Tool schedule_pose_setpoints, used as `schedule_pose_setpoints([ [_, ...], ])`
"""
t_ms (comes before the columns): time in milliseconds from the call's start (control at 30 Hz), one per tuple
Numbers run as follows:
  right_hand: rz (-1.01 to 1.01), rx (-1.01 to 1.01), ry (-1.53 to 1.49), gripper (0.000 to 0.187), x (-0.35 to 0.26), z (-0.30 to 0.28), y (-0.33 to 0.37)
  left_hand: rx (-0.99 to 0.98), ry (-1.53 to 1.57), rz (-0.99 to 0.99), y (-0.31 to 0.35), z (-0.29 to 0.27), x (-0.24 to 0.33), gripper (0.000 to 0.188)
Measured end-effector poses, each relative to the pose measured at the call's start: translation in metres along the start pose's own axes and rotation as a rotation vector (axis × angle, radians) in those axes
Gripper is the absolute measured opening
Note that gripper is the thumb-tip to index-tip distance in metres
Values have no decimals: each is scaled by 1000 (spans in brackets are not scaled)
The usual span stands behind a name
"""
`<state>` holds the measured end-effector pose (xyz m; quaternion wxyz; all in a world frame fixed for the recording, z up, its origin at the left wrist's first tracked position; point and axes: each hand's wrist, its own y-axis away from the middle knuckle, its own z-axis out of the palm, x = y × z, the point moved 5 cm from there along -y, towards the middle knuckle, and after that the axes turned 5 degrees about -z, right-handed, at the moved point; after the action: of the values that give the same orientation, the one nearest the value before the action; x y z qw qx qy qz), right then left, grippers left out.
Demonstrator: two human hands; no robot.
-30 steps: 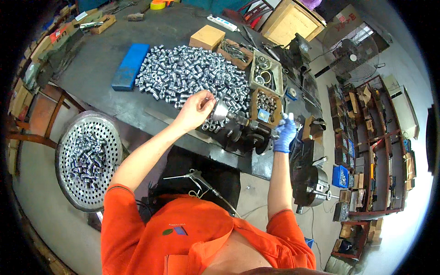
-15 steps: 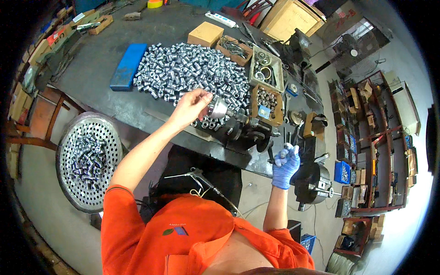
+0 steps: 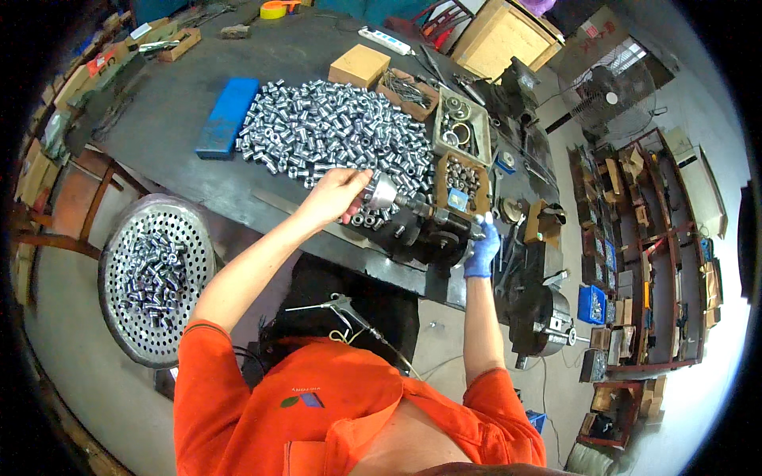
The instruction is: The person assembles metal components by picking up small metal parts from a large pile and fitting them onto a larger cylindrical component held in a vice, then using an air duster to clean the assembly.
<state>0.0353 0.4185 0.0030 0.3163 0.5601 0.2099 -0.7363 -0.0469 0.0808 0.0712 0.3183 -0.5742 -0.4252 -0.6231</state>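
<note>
My left hand, bare, is at the front of a shiny round metal chuck. Its thumb and fingers are pinched together, and whatever lies between them is hidden. The chuck sits on the end of a dark bench-mounted spindle device at the table's near edge. At that device's right end, my right hand in a blue glove closes round its crank handle, which the fingers mostly cover. Behind the left hand spreads a large heap of small shiny metal sleeves.
A perforated metal bowl with more sleeves stands at left. Around the heap are a blue box, a cardboard box and a tray of rings. An air gun lies below the table edge. Dark machinery stands at right.
My right hand has moved up and away from me, from the near side of the device to its right end. My left hand stays at the chuck, shifted only slightly.
</note>
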Motion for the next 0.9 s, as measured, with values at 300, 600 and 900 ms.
schedule_pose_setpoints([
  [300,-184,-268,-399,20,-96,23,42,-25,31,-43,5,0,-6,50],
  [600,136,-278,-375,34,3,-43,52,-68,156,-18,6,-2,-2,45],
  [900,-96,-295,-223,24,-64,35,-9,329,-32,-220,110,-133,-74,38],
])
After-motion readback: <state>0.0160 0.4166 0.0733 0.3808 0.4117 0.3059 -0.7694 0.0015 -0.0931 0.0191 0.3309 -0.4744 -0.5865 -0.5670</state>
